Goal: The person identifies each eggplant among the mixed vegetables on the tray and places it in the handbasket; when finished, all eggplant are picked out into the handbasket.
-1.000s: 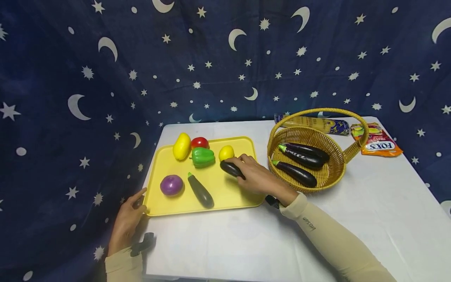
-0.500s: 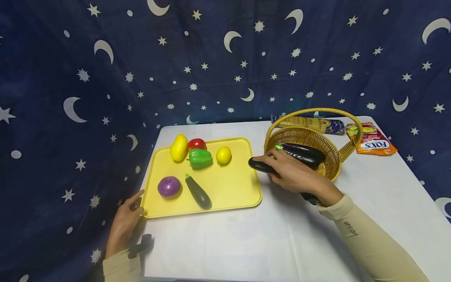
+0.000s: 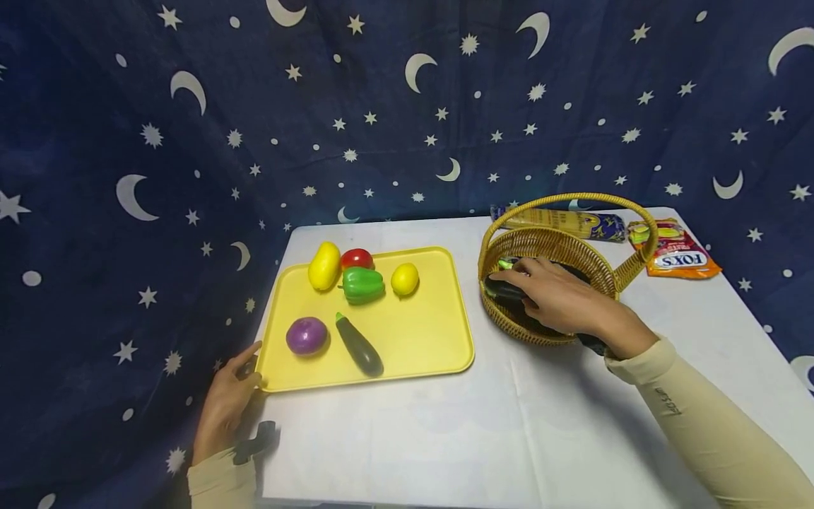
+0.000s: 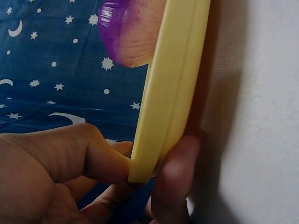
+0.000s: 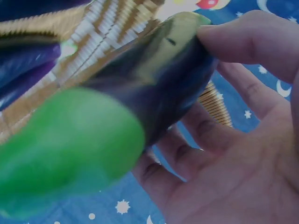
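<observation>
A: What takes up most space?
B: A dark blue backdrop [image 3: 356,92] of moons and stars, at the far side, then a white tablecloth [image 3: 394,445].

A: On the cloth?
B: A yellow tray [image 3: 422,339] on the left and a handled wicker basket [image 3: 528,332] on the right. Beyond the basket lies a long printed packet [image 3: 559,221]; right of that, a FOX'S bag [image 3: 680,256].

A: And the hands?
B: The left hand [image 3: 225,392] pinches the tray's rim at its near left corner. The right hand [image 3: 562,297] is at the basket, thumb and fingers curled round the held eggplant [image 5: 173,70].

A: Where is that eggplant exactly?
B: Within the basket's rim, beside other eggplants [image 5: 25,65]. I can't tell whether it touches the bottom.

A: What's on the tray?
B: One green-tipped eggplant [image 3: 360,346] lies near the middle of the near side. Then a yellow mango [image 3: 325,266] far left, a green bell pepper [image 3: 363,285], a purple onion [image 3: 307,336] near left, a red tomato [image 3: 357,259] just beyond the pepper, and a lemon [image 3: 405,280] to the pepper's right.
</observation>
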`<state>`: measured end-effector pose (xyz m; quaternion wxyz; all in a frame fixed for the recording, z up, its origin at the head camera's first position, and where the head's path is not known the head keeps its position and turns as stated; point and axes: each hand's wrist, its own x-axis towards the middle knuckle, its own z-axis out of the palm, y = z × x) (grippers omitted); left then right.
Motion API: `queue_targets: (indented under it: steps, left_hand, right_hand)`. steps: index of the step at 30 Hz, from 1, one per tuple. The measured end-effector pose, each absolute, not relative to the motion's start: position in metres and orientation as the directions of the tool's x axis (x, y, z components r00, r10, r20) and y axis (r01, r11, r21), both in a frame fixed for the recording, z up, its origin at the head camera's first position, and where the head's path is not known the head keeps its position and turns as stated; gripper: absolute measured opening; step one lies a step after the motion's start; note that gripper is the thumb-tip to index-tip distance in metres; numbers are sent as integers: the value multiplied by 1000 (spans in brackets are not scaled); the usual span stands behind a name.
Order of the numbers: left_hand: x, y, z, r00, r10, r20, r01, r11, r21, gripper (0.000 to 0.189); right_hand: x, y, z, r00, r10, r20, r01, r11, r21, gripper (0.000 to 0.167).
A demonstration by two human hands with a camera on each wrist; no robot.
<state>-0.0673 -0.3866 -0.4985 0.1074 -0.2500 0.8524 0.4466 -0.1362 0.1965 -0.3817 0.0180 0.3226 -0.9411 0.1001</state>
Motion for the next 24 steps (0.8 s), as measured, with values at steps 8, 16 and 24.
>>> queue_targets:
  steps: [8,16,24]
  left_hand:
    - [-68,-386,-499,-861,-329,-388,-506,469,724,82]
    - [-66,-386,-500,-870,-316,-378,-489,464,738,82]
    - [-66,-386,-500,-857,-323,-402,-512,453,729,81]
  right_hand:
    - [-154,209,-383,-827,-563,13,-562,824,-69,56]
    - [-180,210,-393,-883,-454,-120,-463,884,67,60]
    - [-206,204,-393,-889,-435,-143,-449,889,88,54]
